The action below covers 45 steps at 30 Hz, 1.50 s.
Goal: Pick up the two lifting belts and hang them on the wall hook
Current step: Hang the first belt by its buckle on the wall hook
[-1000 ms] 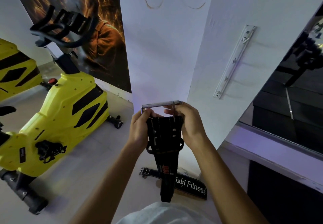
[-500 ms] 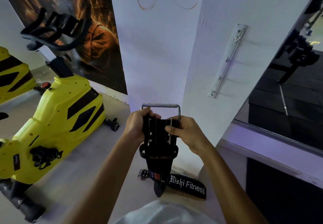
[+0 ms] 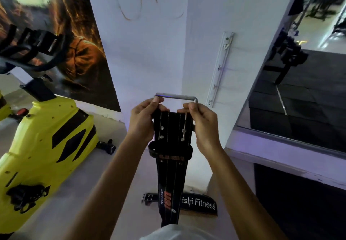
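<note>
Two hands are holding one black lifting belt (image 3: 171, 133) up in front of the white wall, and the way they are gripping it suggests the buckle is being offered to a hook. The left hand (image 3: 143, 122) is pinching the left side of the belt's top end, thumb in front and fingers curled behind, just under the left corner of the metal buckle frame (image 3: 177, 96). The right hand (image 3: 203, 125) is pinching the right side the same way, its fingertips touching the frame's right corner. Held so, the frame is standing clear above both hands as an open loop, while the rest of the belt is hanging straight down between the forearms, its weight keeping it flat. The hook rail (image 3: 221, 67) is mounted on the adjoining wall face, up and to the right of the buckle and apart from it, so the belt probably needs lifting and shifting that way. The second belt (image 3: 198, 204), lettered in white, is lying on the floor at the foot of the wall, partly hidden behind the hanging strap and waiting its turn.
</note>
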### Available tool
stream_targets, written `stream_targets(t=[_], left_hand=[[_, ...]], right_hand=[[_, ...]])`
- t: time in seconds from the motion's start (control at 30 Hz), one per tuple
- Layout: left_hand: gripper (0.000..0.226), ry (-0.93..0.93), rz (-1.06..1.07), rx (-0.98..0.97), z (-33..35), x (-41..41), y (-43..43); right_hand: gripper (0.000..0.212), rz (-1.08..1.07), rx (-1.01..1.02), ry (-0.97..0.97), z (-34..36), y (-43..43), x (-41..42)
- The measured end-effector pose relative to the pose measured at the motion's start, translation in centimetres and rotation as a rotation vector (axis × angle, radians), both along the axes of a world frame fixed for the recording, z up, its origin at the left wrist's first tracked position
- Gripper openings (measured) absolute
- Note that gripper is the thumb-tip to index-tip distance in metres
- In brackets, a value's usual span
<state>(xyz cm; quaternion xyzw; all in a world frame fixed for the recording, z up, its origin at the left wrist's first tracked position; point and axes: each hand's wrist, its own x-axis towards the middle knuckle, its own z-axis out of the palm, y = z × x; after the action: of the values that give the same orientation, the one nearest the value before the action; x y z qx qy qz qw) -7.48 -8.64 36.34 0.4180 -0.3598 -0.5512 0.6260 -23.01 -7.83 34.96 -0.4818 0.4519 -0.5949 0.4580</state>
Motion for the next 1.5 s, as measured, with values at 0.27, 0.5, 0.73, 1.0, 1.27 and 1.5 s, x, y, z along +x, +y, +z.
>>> stream_targets(t=[0.27,0.5,0.73,1.0,1.27,1.5], left_hand=[[0.015,-0.037,-0.107,-0.178,6.8,-5.1,-5.1],[0.028,-0.147,-0.159,-0.372,15.2,-9.5,-9.5],[0.021,-0.193,-0.077,-0.581,25.2,-11.9,-14.3],[0.024,-0.221,0.155,-0.83,37.7,-13.5,-20.1],[0.025,-0.147,0.228,-0.91,44.2,-15.3,-23.7],[0.027,-0.128,0.175,-0.731,43.4,-15.5,-25.1]], right_hand=[[0.015,-0.159,-0.226,0.097,6.7,-3.1,-5.3],[0.019,-0.229,-0.419,0.112,15.1,-7.3,-10.7],[0.016,-0.257,-0.504,0.12,27.1,-12.5,-13.5],[0.005,-0.521,-0.771,0.272,40.5,-17.9,-13.8],[0.018,-0.676,-0.83,0.323,47.0,-20.4,-13.3],[0.04,-0.695,-0.668,0.383,46.4,-20.3,-13.3]])
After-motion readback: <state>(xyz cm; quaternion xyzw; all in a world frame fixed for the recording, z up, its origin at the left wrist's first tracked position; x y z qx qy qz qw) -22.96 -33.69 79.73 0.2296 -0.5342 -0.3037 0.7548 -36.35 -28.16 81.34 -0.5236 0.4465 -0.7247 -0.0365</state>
